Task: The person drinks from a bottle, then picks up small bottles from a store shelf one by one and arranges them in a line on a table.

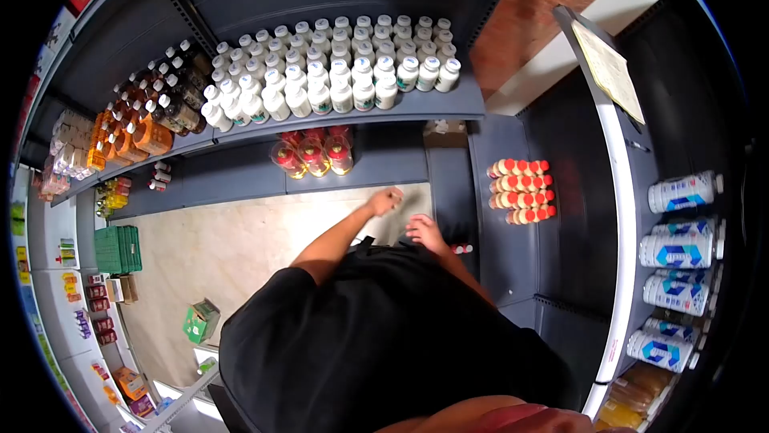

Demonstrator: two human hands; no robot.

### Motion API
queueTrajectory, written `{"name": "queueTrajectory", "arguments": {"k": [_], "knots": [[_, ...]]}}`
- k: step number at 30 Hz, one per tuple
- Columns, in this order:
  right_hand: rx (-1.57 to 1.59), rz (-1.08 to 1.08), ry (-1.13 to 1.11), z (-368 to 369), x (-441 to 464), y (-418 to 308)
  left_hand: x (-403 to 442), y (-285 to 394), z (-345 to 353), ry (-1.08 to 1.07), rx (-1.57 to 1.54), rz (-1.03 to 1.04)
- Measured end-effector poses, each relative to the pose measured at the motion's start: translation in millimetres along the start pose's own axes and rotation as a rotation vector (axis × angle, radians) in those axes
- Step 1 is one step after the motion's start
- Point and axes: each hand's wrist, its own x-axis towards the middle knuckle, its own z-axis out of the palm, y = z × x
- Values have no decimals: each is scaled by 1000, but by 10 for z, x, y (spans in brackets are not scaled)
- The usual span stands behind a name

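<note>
My left hand (385, 201) is out in front of my body, over the pale floor, just below the lower shelf edge. Its fingers are loosely bent, slightly blurred, and nothing shows in them. Close by on the right is my right hand (423, 230), fingers apart and holding nothing visible. The two hands do not touch. Nearest to them on the lower shelf stand several clear jars with red lids (315, 157). Above, rows of white capped bottles (320, 72) fill much of the upper shelf (360, 112).
Red-capped cream bottles (521, 191) stand on the right shelf, with large white-and-blue bottles (677, 245) farther right. Orange bottles (152, 138) and dark bottles (176, 112) are at the upper left. Green crates (118, 249) and a green box (200, 322) rest on the floor (216, 249).
</note>
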Motion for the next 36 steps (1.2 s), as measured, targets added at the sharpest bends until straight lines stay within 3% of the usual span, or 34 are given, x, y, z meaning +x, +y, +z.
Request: {"name": "queueTrajectory", "arguments": {"k": [1,3,4,5,6,7,9,11,13,15,17,19,22,26,32,35,36], "knots": [[-96,-93,-58,65,60,-199,-23,-149,75,-85,-92,27],[-287,-279,-184,143,81,-686,-172,-283,279,-232,32,-96],[-222,-281,-119,-23,277,-833,-257,-315,272,-350,77,53],[-374,-559,-64,-301,606,-868,-352,-346,255,-469,117,193],[-367,-661,36,-380,689,-1234,-293,-354,134,-396,9,113],[-44,-654,30,-486,828,-1529,-257,-393,44,-321,-103,31],[-353,-937,295,-697,1145,-2129,-240,-252,-230,-149,-180,-94],[-398,-1031,479,-636,1263,-2754,-301,258,-544,-10,-13,-155],[-540,-1082,679,-442,1289,-3261,-254,429,-767,71,-170,-112],[-590,-1050,652,-365,1558,-3463,-236,711,-875,166,-223,-119],[-664,-1224,794,-326,1952,-3414,-171,958,-909,222,-278,-97],[-655,-1222,836,-313,2052,-3375,-30,1116,-906,198,-262,-24],[-600,-1266,873,-402,2257,-3334,152,1532,-891,160,-246,-106],[-524,-1203,784,-570,2365,-3292,671,1794,-878,76,-235,87],[-489,-1241,639,-730,2326,-3342,1128,3088,-637,112,-73,499],[-525,-1183,639,-781,2294,-3276,1398,3469,-541,456,450,740],[-426,-1138,533,-771,2215,-3252,1457,3566,-484,465,344,714]]}}
